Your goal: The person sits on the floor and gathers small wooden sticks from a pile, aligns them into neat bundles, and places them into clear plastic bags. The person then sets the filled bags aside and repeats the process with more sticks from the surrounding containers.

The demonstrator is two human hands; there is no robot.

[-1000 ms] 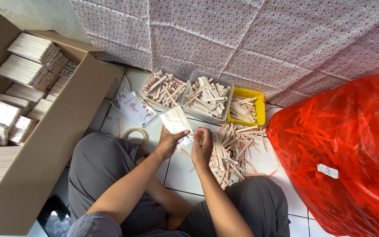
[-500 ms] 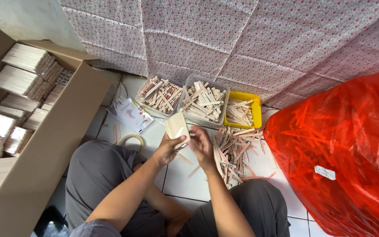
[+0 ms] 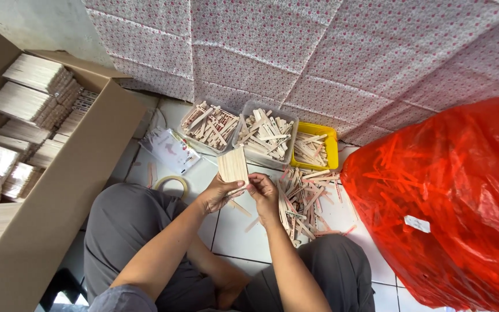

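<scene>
Centrally, a neat stack of flat wooden sticks (image 3: 234, 166) is held upright above the white tiled floor (image 3: 235, 231), just in front of the trays. The stack is gripped from below by the left hand (image 3: 217, 194), its fingers closed around the lower end, while the right hand (image 3: 264, 192) is curled against the same end — thumb and fingertips pressed to the bundle's base. A loose heap of sticks (image 3: 302, 202) is spread on the tiles just beside the right hand. Beyond the stack, two clear plastic trays (image 3: 264, 136) and a yellow tray (image 3: 315, 147) are filled with more sticks. A roll of tape (image 3: 171, 184) lies near the left knee, a cardboard box (image 3: 59, 190) of wrapped bundles is seen on the left, and a red plastic bag (image 3: 446, 202) is set on the right.
</scene>
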